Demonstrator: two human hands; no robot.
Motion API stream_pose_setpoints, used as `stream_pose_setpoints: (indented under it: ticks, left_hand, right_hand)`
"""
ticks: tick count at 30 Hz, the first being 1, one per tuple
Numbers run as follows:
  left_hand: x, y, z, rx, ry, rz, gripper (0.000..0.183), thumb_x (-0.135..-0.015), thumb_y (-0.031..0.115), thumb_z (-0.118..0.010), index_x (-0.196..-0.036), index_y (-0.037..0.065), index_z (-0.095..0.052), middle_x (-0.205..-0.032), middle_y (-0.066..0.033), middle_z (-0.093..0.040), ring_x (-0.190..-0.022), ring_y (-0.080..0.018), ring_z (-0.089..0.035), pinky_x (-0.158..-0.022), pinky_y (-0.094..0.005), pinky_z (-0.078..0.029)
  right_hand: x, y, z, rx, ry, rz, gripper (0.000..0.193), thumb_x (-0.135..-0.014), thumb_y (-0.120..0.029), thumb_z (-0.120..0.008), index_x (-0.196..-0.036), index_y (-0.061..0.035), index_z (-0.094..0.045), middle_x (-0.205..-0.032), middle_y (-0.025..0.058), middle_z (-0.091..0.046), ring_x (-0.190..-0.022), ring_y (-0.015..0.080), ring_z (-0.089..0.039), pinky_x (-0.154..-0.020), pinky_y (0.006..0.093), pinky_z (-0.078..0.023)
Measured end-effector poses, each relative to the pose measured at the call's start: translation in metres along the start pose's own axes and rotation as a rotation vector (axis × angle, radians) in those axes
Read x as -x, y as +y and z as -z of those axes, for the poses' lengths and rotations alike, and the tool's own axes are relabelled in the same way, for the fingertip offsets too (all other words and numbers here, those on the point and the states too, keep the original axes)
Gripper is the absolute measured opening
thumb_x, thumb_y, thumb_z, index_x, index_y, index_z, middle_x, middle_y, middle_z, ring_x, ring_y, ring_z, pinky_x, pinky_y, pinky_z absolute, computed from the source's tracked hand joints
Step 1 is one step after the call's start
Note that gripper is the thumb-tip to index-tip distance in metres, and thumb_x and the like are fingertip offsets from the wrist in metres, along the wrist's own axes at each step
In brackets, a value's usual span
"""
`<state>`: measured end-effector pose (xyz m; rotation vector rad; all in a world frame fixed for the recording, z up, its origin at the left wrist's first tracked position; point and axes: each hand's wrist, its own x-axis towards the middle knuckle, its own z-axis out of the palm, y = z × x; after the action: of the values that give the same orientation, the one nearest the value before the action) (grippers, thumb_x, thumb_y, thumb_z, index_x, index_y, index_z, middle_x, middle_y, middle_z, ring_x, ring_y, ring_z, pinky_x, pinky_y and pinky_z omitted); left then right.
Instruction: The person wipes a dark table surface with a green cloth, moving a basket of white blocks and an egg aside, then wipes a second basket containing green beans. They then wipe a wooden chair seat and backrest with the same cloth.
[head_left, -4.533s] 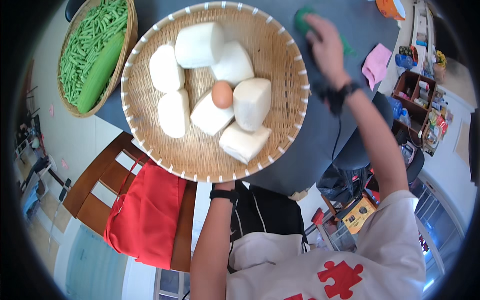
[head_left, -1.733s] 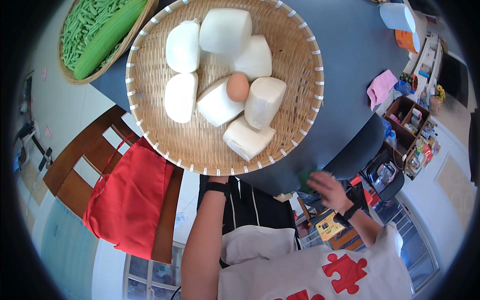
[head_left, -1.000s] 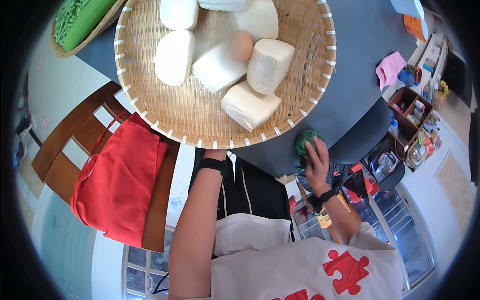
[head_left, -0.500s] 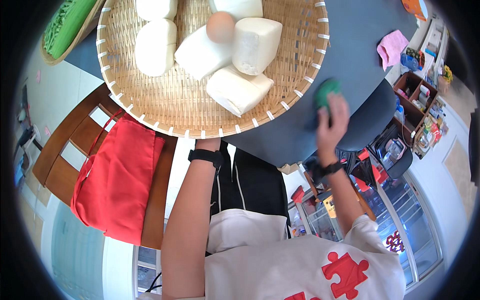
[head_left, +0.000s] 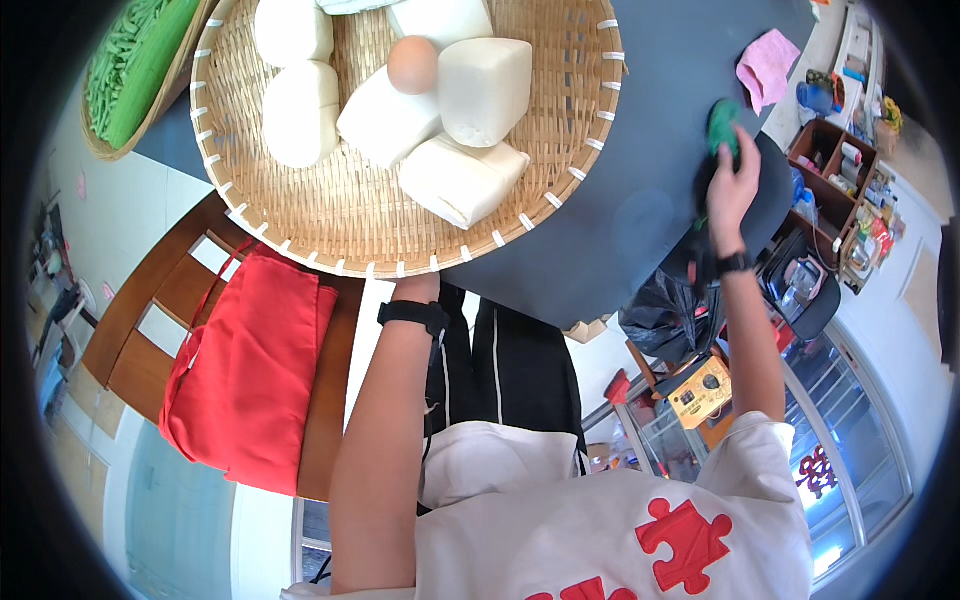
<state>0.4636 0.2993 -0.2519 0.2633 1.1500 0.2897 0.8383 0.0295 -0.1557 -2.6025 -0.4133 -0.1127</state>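
Observation:
A large round woven bamboo tray (head_left: 575, 90) with white-laced rim holds several white blocks and a brown egg (head_left: 412, 65); the white blocks (head_left: 485, 90) look like steamed buns or something similar. My left hand (head_left: 416, 289) reaches beneath its near rim, and the tray hides the fingers. Out to the right, my right hand (head_left: 735, 185) is closed on a crumpled green cloth (head_left: 723, 124) near the edge of the dark table (head_left: 640, 190). Whether the cloth is a rag or a soft sponge is hard to make out.
A pink cloth (head_left: 768, 68) lies on the table's far right. At the far left stands a basket (head_left: 160, 130) with green vegetables. A wooden chair (head_left: 130, 330) carries folded red fabric (head_left: 250, 380). A black plastic bag (head_left: 665, 315) hangs below the table's right side.
My right hand has swept right and away from me with the green cloth. The tray and its contents appear slightly further left in view. My left hand stays under the rim.

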Motion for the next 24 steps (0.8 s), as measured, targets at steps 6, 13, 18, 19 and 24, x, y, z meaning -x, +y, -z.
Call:
stream_pose_setpoints:
  ticks: [6, 13, 18, 19, 24]
  left_hand:
    - [-0.001, 0.004, 0.003, -0.007, -0.001, -0.015, 0.067, -0.113, 0.054, -0.036, -0.162, 0.008, -0.030, -0.161, -0.0147, -0.043, -0.148, -0.0300, -0.045, -0.120, -0.0478, -0.044]
    - [-0.001, 0.005, 0.001, -0.008, -0.001, -0.015, 0.067, -0.113, 0.053, -0.036, -0.161, 0.007, -0.031, -0.161, -0.0146, -0.044, -0.147, -0.0298, -0.045, -0.119, -0.0477, -0.045]
    - [-0.007, 0.006, -0.001, -0.021, -0.001, -0.022, 0.066, -0.113, 0.053, -0.037, -0.161, 0.007, -0.031, -0.160, -0.0146, -0.044, -0.147, -0.0297, -0.045, -0.119, -0.0476, -0.045]
    - [-0.009, 0.007, -0.002, -0.023, -0.005, -0.025, 0.066, -0.113, 0.053, -0.037, -0.161, 0.007, -0.031, -0.160, -0.0146, -0.044, -0.147, -0.0297, -0.045, -0.119, -0.0476, -0.045]
    - [-0.017, 0.010, -0.007, -0.029, -0.011, -0.026, 0.066, -0.114, 0.052, -0.037, -0.160, 0.007, -0.031, -0.160, -0.0146, -0.044, -0.146, -0.0296, -0.046, -0.119, -0.0475, -0.045]
  right_hand:
    - [0.057, -0.039, -0.008, 0.052, -0.029, 0.141, 0.033, -0.100, -0.013, -0.066, -0.132, -0.0051, -0.069, -0.134, 0.0170, -0.067, -0.129, 0.0339, -0.060, -0.114, 0.0436, -0.042]
    - [0.101, -0.019, 0.035, 0.055, -0.335, 0.242, 0.048, -0.089, 0.008, -0.066, -0.133, -0.0099, -0.071, -0.142, 0.0156, -0.063, -0.135, 0.0361, -0.057, -0.116, 0.0440, -0.044]
    - [-0.003, 0.024, 0.005, 0.003, 0.041, 0.036, 0.035, -0.097, -0.005, -0.067, -0.132, -0.0062, -0.069, -0.130, 0.0178, -0.069, -0.125, 0.0356, -0.064, -0.110, 0.0435, -0.047]
    - [-0.017, 0.023, -0.003, 0.037, 0.099, -0.026, 0.036, -0.096, -0.006, -0.067, -0.132, -0.0060, -0.069, -0.127, 0.0181, -0.069, -0.122, 0.0360, -0.064, -0.108, 0.0441, -0.048]
    - [-0.014, -0.007, -0.019, 0.158, 0.106, 0.052, 0.034, -0.098, -0.010, -0.066, -0.132, -0.0066, -0.069, -0.132, 0.0163, -0.067, -0.126, 0.0363, -0.060, -0.111, 0.0449, -0.045]
